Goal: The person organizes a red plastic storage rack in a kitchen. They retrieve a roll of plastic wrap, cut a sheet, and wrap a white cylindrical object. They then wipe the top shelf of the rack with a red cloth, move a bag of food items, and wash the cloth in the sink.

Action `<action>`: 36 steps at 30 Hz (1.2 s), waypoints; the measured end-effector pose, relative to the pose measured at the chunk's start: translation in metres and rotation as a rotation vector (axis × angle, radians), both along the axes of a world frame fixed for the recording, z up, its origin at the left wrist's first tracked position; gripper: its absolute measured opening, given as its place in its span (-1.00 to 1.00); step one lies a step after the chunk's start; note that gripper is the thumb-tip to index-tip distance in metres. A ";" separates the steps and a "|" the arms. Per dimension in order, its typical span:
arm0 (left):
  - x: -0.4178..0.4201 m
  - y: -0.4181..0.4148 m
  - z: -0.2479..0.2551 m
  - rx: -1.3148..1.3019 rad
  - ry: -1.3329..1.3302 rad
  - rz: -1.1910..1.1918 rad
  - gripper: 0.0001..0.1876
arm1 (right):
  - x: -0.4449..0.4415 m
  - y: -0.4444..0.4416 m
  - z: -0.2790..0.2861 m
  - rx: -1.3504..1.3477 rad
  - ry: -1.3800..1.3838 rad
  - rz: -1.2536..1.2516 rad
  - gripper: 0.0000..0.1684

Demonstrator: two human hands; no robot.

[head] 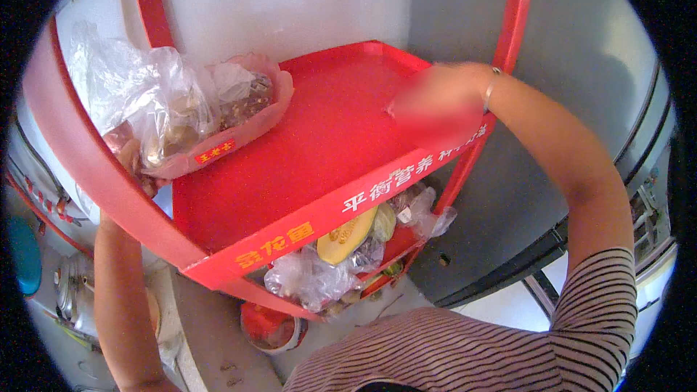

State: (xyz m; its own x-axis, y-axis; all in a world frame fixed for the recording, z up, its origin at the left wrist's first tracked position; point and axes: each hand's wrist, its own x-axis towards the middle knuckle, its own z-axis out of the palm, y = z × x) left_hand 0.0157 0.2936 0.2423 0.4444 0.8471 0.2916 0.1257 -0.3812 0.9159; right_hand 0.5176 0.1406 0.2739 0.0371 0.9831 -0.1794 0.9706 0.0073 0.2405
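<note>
A red metal shelf rack [305, 141] with writing on its front edge stands before me. My left hand [136, 166] grips the left end of a translucent pink plastic basket [239, 136] at the shelf's left side. Clear plastic bags [174, 98] with food items lie in the basket, and their contents are hard to make out. At the shelf's right end, my right hand [441, 95] is blurred; its fingers and whatever it may hold cannot be made out. A bracelet [491, 90] circles that wrist.
The lower shelf holds a cut yellow melon [348, 237] and plastic bags [310, 277]. Below stands a round container with red contents [269, 324]. Red uprights flank the shelf, with a grey appliance-like surface [572, 120] to the right and a metal pot [76, 294] at lower left.
</note>
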 end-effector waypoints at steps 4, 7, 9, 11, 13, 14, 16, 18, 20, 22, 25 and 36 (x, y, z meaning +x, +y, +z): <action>0.007 0.006 -0.015 -0.123 -0.430 0.053 -0.66 | -0.019 -0.026 0.004 -0.039 0.002 0.240 -0.38; -0.008 0.017 -0.019 -0.088 -0.302 0.121 -0.65 | -0.036 -0.028 0.024 -0.035 0.085 0.308 -0.61; -0.015 0.019 -0.022 -0.135 -0.434 -0.001 -0.63 | -0.056 -0.023 0.044 0.110 0.419 0.157 -0.66; 0.007 0.008 -0.014 -0.192 -0.423 0.043 -0.61 | -0.030 0.014 0.044 0.406 0.381 0.166 -0.62; -0.041 0.015 -0.008 -0.202 -0.283 0.011 -0.56 | -0.041 0.058 0.038 0.677 0.324 0.272 -0.59; -0.019 0.027 -0.019 -0.252 -0.315 -0.031 -0.56 | -0.017 0.069 0.023 0.808 0.137 0.309 -0.58; 0.006 0.005 -0.004 -0.275 -0.285 0.041 -0.58 | 0.010 0.090 0.004 0.716 -0.106 0.324 -0.54; -0.008 0.015 -0.002 -0.299 -0.248 -0.007 -0.59 | 0.015 0.105 -0.004 0.255 -0.263 0.226 -0.50; -0.016 0.015 -0.003 -0.285 -0.226 -0.033 -0.59 | 0.020 0.107 0.002 0.156 -0.226 0.135 -0.50; -0.022 0.010 -0.004 -0.254 -0.222 -0.031 -0.59 | -0.004 0.098 0.012 0.107 -0.219 0.016 -0.58; -0.021 0.016 -0.005 -0.260 -0.253 -0.033 -0.57 | -0.029 0.086 0.018 0.038 -0.418 0.000 -0.66; -0.026 0.051 -0.037 -0.067 -0.412 -0.192 -0.61 | -0.066 0.001 0.014 0.282 0.443 0.346 -0.71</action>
State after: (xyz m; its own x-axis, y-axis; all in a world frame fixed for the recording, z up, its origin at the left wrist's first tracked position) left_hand -0.0102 0.3447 0.2048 0.4534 0.7838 0.4244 -0.3214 -0.3003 0.8981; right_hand 0.4520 0.1421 0.2874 -0.3099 0.9366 0.1633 0.9315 0.3335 -0.1452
